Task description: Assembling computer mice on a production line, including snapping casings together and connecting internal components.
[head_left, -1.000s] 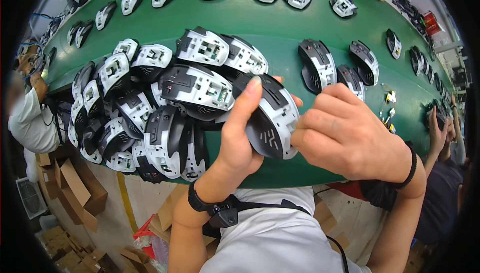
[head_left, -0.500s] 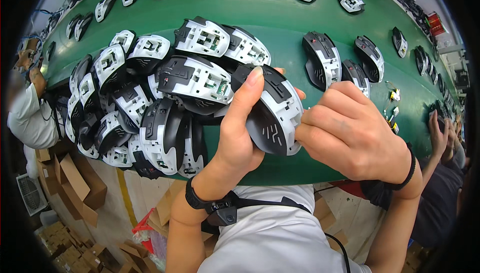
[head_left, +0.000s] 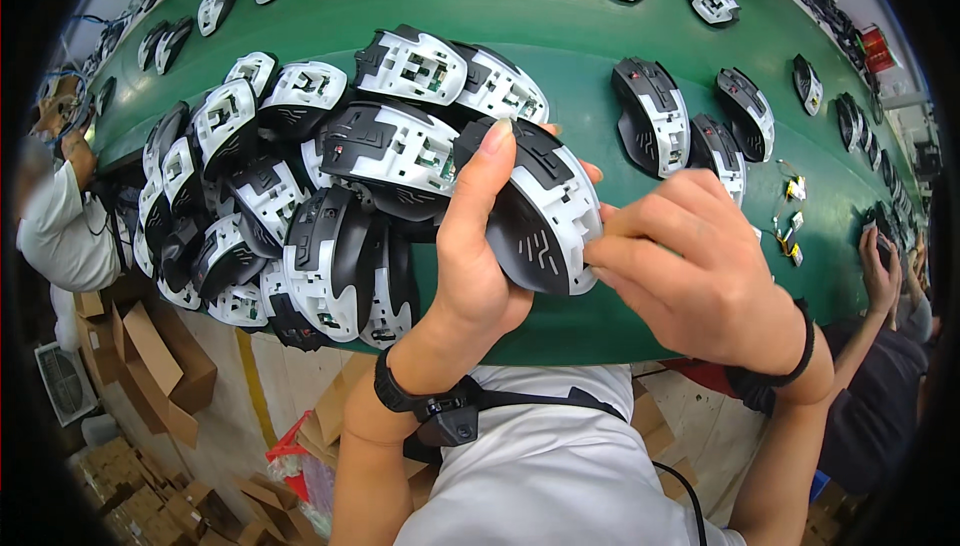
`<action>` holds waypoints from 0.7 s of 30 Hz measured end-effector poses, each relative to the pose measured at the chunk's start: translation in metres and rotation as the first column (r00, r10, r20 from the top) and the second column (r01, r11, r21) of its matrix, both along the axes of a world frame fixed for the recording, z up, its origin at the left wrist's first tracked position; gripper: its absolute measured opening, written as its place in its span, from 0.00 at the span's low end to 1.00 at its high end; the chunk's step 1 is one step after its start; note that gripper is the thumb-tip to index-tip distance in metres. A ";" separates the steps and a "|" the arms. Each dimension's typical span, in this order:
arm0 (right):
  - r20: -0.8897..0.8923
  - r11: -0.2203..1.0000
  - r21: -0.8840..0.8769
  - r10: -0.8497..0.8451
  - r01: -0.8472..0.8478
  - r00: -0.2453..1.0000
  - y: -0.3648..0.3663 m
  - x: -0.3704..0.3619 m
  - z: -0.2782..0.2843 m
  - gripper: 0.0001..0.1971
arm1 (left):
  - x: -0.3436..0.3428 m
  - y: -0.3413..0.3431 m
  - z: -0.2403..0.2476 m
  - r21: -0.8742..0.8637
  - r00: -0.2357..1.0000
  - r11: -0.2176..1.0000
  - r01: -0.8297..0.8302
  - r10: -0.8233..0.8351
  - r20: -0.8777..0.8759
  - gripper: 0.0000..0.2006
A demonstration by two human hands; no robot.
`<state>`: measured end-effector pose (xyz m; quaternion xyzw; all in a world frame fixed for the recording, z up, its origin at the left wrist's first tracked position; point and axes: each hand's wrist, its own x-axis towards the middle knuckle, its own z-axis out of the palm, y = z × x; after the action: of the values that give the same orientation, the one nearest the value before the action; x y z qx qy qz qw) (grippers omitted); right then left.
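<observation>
A black and white computer mouse shell (head_left: 535, 226) is tilted up in front of me. My left hand (head_left: 474, 264) is wrapped round it, thumb along its dark top and fingertips showing past the far side. At its lower right edge, my right hand (head_left: 705, 276) is closed in a pinch with its fingertips at the white part of the shell. Whatever sits between those fingertips is hidden. Just left of my left hand lies a heap of similar half-assembled mice (head_left: 325, 261), their white frames showing openings and bits of green board.
More mice (head_left: 652, 121) stand on the green table (head_left: 570, 41) to the right and along the far side. Small wired parts (head_left: 792, 221) lie right of my right hand. Cardboard boxes (head_left: 165, 366) are on the floor at left. People sit at both sides.
The right hand's fingers have shifted slightly at the mouse's edge, the pinch now turned a little more downward. The held mouse sits slightly higher and farther left.
</observation>
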<state>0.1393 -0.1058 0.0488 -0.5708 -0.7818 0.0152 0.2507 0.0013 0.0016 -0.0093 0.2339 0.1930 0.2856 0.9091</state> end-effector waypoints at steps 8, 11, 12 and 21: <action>-0.112 1.000 0.001 -0.021 0.021 0.994 -0.015 -0.012 -0.017 0.14 | 0.003 -0.009 0.007 0.007 0.991 1.000 0.029 -0.028 -0.127 0.28; -0.073 0.995 0.035 -0.087 0.089 0.994 -0.022 -0.013 -0.016 0.15 | 0.003 -0.003 0.001 -0.045 0.998 0.997 0.055 -0.055 -0.003 0.30; -0.071 0.996 0.043 -0.071 0.074 0.995 -0.024 -0.011 -0.011 0.15 | 0.000 -0.001 0.000 -0.086 0.992 0.993 0.076 -0.066 0.110 0.31; -0.857 0.868 -0.490 -0.496 -0.074 -0.139 -0.045 -0.030 -0.047 0.22 | -0.002 -0.007 0.005 0.250 0.968 0.968 0.035 -0.095 0.234 0.42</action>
<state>0.1089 -0.1505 0.0022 -0.5266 -0.2066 0.5386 0.6244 -0.0006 -0.0055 -0.0045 0.3132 0.0356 0.3035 0.8992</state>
